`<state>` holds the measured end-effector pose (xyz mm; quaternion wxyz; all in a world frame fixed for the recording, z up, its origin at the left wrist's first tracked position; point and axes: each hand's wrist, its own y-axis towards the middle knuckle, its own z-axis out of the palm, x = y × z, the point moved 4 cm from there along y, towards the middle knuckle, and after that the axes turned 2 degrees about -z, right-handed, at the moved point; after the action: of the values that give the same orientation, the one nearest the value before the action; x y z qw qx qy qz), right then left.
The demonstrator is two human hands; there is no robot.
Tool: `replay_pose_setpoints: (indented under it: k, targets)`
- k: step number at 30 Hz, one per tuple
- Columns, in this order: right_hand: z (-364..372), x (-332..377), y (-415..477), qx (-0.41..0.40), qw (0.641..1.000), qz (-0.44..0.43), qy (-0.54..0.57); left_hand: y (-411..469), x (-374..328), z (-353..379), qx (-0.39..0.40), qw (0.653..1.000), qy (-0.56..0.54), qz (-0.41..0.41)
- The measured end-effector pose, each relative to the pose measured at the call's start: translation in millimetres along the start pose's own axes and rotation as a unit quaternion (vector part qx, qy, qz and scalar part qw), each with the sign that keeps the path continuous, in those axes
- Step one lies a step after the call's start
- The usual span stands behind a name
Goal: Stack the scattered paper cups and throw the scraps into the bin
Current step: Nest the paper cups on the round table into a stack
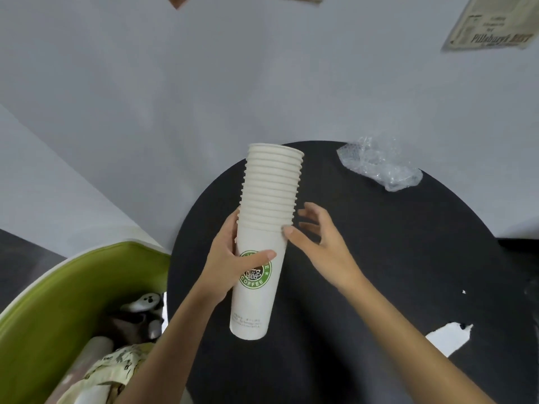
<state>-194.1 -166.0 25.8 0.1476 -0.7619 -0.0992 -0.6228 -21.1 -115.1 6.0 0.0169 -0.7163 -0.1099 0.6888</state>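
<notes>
Stack of paper cups above table, left side | left hand wraps its lower wall, right hand spread loose beside | we judge it light, thin-walled; grip low, gently.

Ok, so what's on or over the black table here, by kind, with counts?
Stack of paper cups: 1, held in the left hand
Crumpled clear plastic wrap: 1
White paper scraps: 2, a large scrap and a tiny fleck
Total: 4
</notes>
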Motion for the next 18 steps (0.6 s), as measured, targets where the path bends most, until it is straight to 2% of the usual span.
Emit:
replay_pose_setpoints:
  k: [4, 8, 18]
  targets:
    - [22, 18, 17, 0.060, 0.997, -0.037, 0.020, 14, -18, -9, -0.007, 0.999, 0.005, 0.033]
    - [33, 29, 42, 0.064, 0.996, -0.055, 0.035, 29, -26, -23, -0.007, 0.999, 0.005, 0.044]
    - [46, 50, 103, 0.081, 0.990, -0.112, -0.017, 76, -47, -53, -0.017, 0.997, -0.007, 0.081]
